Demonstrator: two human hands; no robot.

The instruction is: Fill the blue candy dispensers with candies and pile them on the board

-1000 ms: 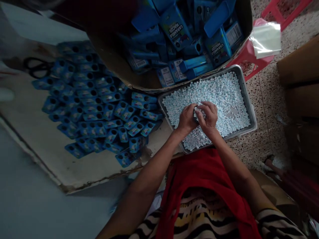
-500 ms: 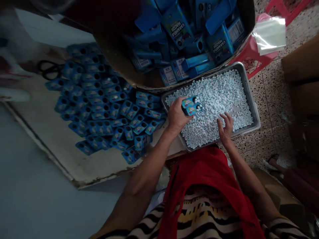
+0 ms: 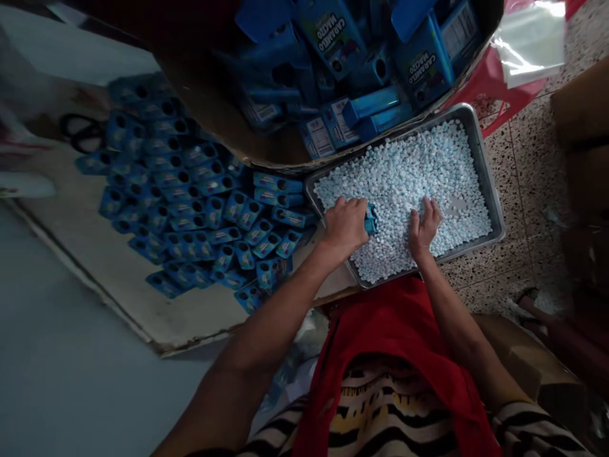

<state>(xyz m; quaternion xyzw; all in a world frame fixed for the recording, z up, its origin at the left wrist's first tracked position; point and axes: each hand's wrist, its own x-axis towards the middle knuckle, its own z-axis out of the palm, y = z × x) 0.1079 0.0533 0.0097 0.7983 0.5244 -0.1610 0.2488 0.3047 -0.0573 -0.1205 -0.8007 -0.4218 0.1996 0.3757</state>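
Note:
My left hand (image 3: 345,227) is wrapped round small blue candy boxes (image 3: 370,219), mostly hidden by the fingers; their ends press into a heap of small white and pale blue candies (image 3: 404,168). The heap fills a grey metal tray (image 3: 496,206), with a patch of bare bottom showing towards its right end. A short way to the right, my right hand (image 3: 423,227) rests at the candies, holding nothing, its fingers and thumb apart. Many similar blue boxes (image 3: 185,206) with round holes in their ends stand packed together to the left of the tray.
Behind the tray stands a large carton (image 3: 233,139) piled with blue boxes (image 3: 333,32). Black-handled scissors (image 3: 82,132) lie at the far left of the pale table (image 3: 195,317). A red stool (image 3: 511,95) with clear plastic bags (image 3: 530,44) stands at the right, near brown cartons (image 3: 583,120).
My left hand has turned the boxes over and lowered their open ends into the candies. My right hand has moved slightly left and in to the heap. The view has shifted a little.

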